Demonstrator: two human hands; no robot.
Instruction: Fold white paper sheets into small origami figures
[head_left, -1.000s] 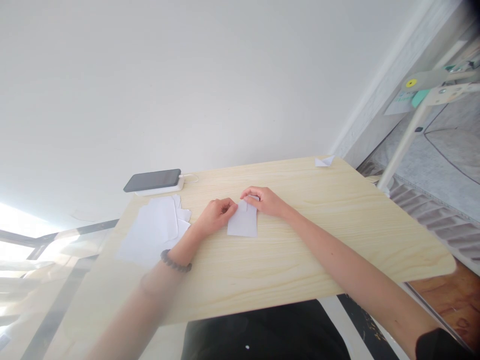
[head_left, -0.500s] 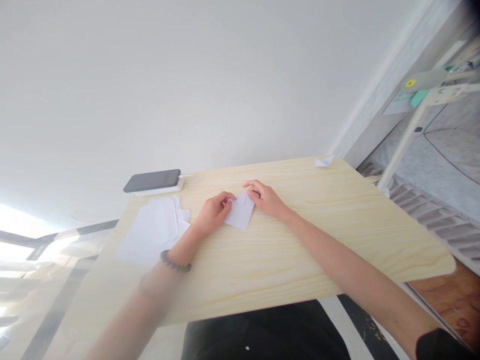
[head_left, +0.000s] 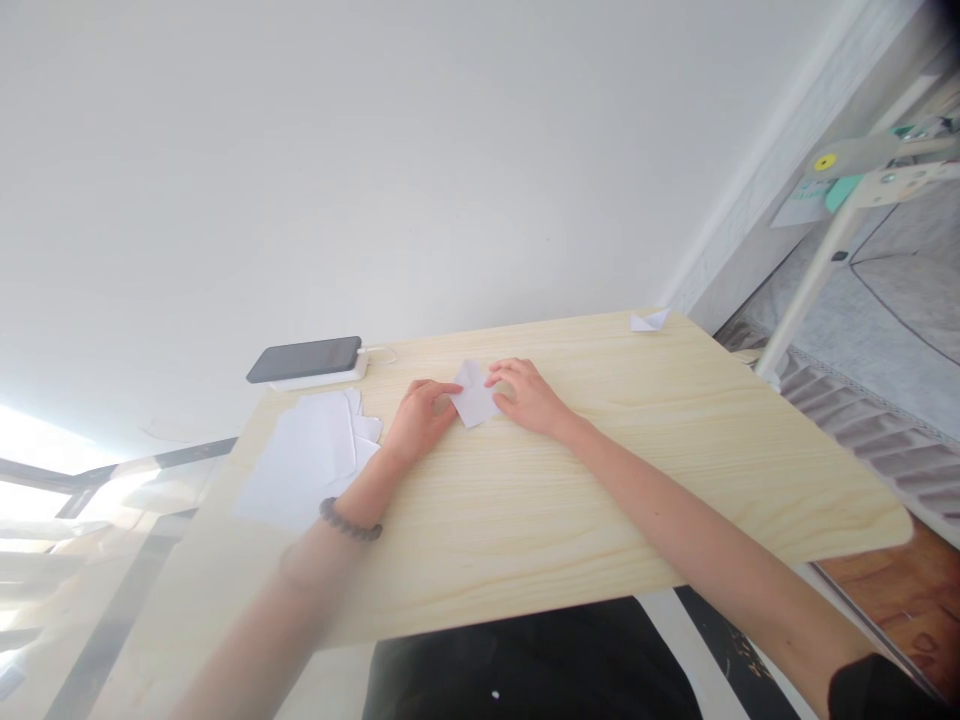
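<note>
A small folded piece of white paper (head_left: 474, 400) lies on the light wooden table, turned so that one corner points towards me. My left hand (head_left: 421, 418), with a dark beaded bracelet at its wrist, pinches the paper's left corner between thumb and index finger. At the opposite corner, the curved fingers and thumb of my right hand (head_left: 527, 395) take hold of the paper's edge. Fold lines show faintly near its top; the parts under my fingertips are hidden.
Left of my left hand is a pile of loose white paper sheets (head_left: 304, 455). Behind it a dark phone (head_left: 307, 358) rests on a white block with a cable (head_left: 381, 350). Another folded paper piece (head_left: 649, 321) sits at the table's far right corner. A white wall (head_left: 450, 180) stands behind the table (head_left: 675, 430).
The folded paper has been turned and shifted slightly away from me. My left fingers moved to its left corner, and my right hand moved slightly with it.
</note>
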